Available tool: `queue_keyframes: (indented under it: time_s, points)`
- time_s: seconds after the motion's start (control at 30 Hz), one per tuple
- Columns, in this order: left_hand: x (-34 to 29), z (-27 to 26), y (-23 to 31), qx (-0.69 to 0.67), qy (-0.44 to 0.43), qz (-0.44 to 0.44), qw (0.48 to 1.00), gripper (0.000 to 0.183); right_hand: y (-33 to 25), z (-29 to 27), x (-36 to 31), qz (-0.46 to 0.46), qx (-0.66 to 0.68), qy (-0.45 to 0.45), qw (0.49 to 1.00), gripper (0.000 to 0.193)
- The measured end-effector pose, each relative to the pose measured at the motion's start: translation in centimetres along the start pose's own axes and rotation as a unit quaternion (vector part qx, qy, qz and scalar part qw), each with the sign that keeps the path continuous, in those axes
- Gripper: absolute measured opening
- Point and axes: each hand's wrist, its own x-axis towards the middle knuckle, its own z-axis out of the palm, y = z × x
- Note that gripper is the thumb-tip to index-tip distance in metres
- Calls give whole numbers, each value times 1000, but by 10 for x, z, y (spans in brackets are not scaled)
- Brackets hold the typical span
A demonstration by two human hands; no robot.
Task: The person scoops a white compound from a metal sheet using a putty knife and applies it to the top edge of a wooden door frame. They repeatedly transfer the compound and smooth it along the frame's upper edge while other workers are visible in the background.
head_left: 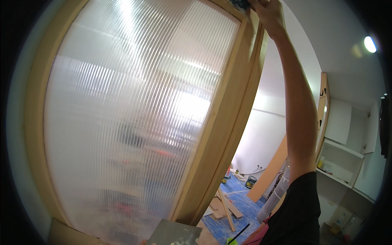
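Observation:
My right arm is raised along the right side, and my right hand (269, 14) is at the top corner of a light wooden frame (228, 118). Its fingers are closed around a dark, speckled tool (241, 3), which the upper edge of the picture cuts off. A ribbed translucent panel (134, 122) fills the frame. At the bottom is a flat grey plate (173, 233) with pale smears of filler on it. Only a fingertip of my left hand (143, 242) shows, at the plate's left edge; the rest is out of the picture.
Past the frame, a blue-covered floor (216, 226) holds loose wooden boards (222, 208) and a paint bucket (251, 182). A long tan board (267, 171) leans near my arm. White wall cabinets (343, 151) with shelves hang at right. A ceiling lamp (370, 44) glows.

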Motion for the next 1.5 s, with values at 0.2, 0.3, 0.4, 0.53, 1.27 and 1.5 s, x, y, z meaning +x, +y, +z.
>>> queue_keyframes:
  time_s: [0.2, 0.3, 0.4, 0.53, 1.27, 1.5]
  points:
    - [-9, -5, 1, -5, 4, -7, 1000, 38, -5, 3, -32, -221, -98, 72, 968, 24]
    - [-23, -9, 2, 2, 11, 7, 1000, 38, -15, -13, -52, -344, -233, 74, 906, 14]
    - [-24, -10, 1, -5, 7, 16, 1000, 38, -17, -18, -63, -412, -293, 25, 863, 19]
    - [-22, -7, -7, -9, -11, 31, 999, 35, -13, -21, -74, -386, -305, -37, 870, 24]
    - [-18, 1, 0, -10, -15, 31, 999, 33, -37, -25, -52, -101, -50, 113, 987, 14]
    - [-9, 2, -3, -7, -60, 42, 997, 33, -6, -28, -33, -49, -39, 9, 998, 16]
